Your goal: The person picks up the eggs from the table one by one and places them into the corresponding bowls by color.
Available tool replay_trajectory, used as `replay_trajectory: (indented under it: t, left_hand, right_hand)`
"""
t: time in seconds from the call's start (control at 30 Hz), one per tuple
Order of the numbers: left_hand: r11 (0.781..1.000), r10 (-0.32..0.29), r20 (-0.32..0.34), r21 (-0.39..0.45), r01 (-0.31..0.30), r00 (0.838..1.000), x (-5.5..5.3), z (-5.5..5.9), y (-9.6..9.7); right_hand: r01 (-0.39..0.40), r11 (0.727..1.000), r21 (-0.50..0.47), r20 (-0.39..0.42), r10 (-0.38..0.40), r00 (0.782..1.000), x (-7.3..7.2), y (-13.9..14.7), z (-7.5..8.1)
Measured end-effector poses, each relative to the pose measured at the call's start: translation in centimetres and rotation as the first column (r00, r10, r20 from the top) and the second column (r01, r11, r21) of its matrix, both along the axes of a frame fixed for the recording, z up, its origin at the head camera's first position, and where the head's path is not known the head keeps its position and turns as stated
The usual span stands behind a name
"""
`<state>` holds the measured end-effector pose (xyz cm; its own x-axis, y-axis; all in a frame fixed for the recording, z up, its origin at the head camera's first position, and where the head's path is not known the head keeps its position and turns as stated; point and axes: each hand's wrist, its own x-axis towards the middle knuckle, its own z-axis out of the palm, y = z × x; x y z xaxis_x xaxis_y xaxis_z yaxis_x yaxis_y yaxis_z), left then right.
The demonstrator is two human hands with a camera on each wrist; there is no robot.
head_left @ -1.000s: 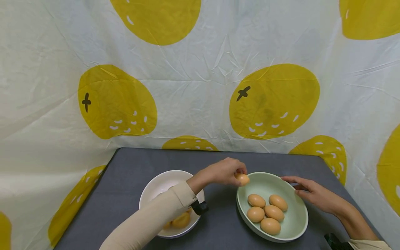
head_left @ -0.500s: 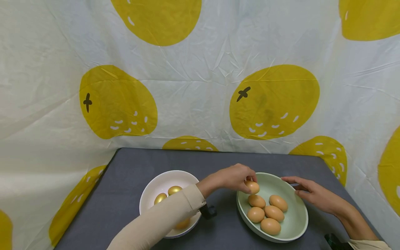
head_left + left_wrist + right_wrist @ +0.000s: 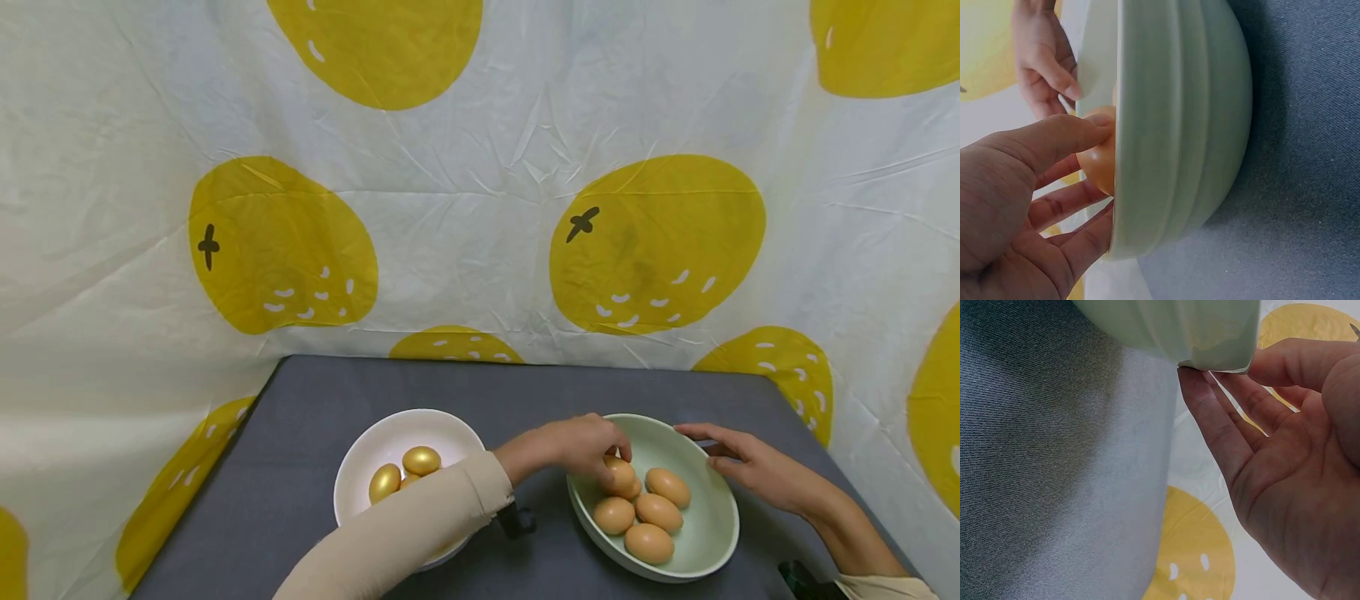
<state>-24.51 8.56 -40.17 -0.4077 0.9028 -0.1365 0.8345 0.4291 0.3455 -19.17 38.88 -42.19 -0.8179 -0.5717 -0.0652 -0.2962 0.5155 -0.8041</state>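
My left hand (image 3: 588, 446) reaches over the left rim of a pale green bowl (image 3: 708, 537) and pinches a brown egg (image 3: 621, 477) between thumb and fingers. That egg is just inside the bowl, above several other brown eggs (image 3: 649, 543) lying on its bottom. In the left wrist view, the bowl wall hides part of the held egg (image 3: 1096, 165). My right hand (image 3: 761, 471) grips the bowl's far right rim, thumb on one side and fingers on the other, as the right wrist view shows around the green rim (image 3: 1222, 353).
A white bowl (image 3: 360, 454) stands to the left with gold eggs (image 3: 385, 482) in it, partly hidden by my left sleeve (image 3: 420, 521). Both bowls are on a dark grey table (image 3: 300, 417). A white curtain (image 3: 465, 250) with yellow fruit prints hangs behind.
My left hand has moved right and down with the brown egg, from the green bowl's rim to inside it. More gold eggs show in the white bowl. My right hand has stayed put.
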Motion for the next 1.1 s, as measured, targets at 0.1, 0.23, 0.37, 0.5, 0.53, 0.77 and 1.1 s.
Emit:
replay_trajectory:
  t: [0.1, 0.23, 0.37, 0.5, 0.53, 0.77, 1.1]
  left_hand:
    - [1.000, -0.007, -0.027, -0.031, 0.006, 1.000, 0.1, -0.4, 0.5]
    - [0.997, -0.028, -0.084, -0.074, 0.022, 0.996, 0.4, -0.9, 1.1]
    - [0.996, -0.041, -0.135, -0.087, 0.029, 0.990, 0.7, -1.6, 1.6]
    - [0.994, -0.019, -0.115, -0.109, 0.006, 0.993, 1.0, -2.0, 1.9]
    - [0.993, -0.010, -0.106, -0.116, -0.002, 0.994, 1.0, -2.0, 1.9]
    - [0.989, 0.000, -0.124, -0.149, -0.019, 0.992, 1.4, -2.0, 1.9]
    - [0.998, -0.055, -0.010, -0.018, 0.054, 0.998, -0.1, 0.6, -1.6]
  right_hand:
    - [0.000, 1.000, -0.005, 0.012, 0.000, 1.000, 0.0, 0.0, 0.0]
    - [0.000, 1.000, -0.006, 0.026, 0.000, 1.000, 0.0, 0.1, 0.0]
    - [-0.003, 1.000, -0.006, 0.019, 0.003, 1.000, 0.0, 0.1, 0.0]
    - [-0.004, 1.000, 0.001, 0.001, 0.004, 1.000, 0.1, 0.1, -0.1]
    - [-0.004, 1.000, 0.004, -0.004, 0.004, 1.000, 0.1, 0.1, -0.1]
    - [-0.010, 1.000, 0.001, 0.001, 0.010, 1.000, 0.0, -0.1, 0.0]
    - [0.002, 1.000, 0.018, 0.000, -0.002, 1.000, -0.2, -0.6, 0.4]
